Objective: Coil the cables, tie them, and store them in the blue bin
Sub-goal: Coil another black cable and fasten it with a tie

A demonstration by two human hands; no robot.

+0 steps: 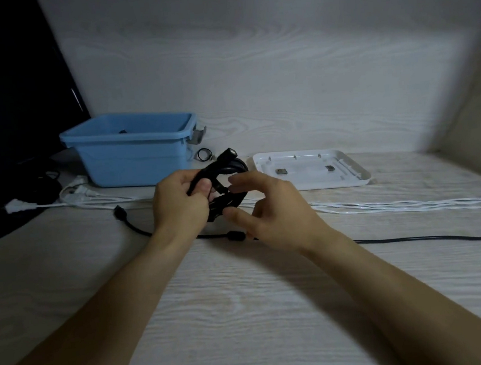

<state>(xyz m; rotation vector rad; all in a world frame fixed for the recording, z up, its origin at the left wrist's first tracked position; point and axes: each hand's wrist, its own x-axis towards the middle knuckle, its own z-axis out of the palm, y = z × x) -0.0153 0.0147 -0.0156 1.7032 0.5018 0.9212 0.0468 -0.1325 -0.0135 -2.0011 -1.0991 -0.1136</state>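
**A:** What are the hands doing?

**B:** The left hand (178, 201) has its grip clenched around a black coiled cable (227, 183), held just above the pale wood-grain surface (245, 313). Thumb and fingers wrap one side of the coil. The right hand (267, 209) is at the coil's other side, fingers loosely spread, with fingertips (235, 182) touching the loops. I cannot tell whether that hand is grasping the cable or only touching it.

**A:** Where is the bin?

**B:** The blue bin (132, 159) stands open behind the hands, toward the left, against the wall. Something small and dark shows inside it, too small to identify.

**A:** What else is there?

**B:** A second black cable (427, 238) lies loose across the surface beneath the hands, running off to the right. White cables (395, 205) stretch along the surface behind it, with white plugs (17, 205) at the left. A white lid (311, 173) lies to the right of the bin. A small black ring (204, 154) lies just beside the bin.
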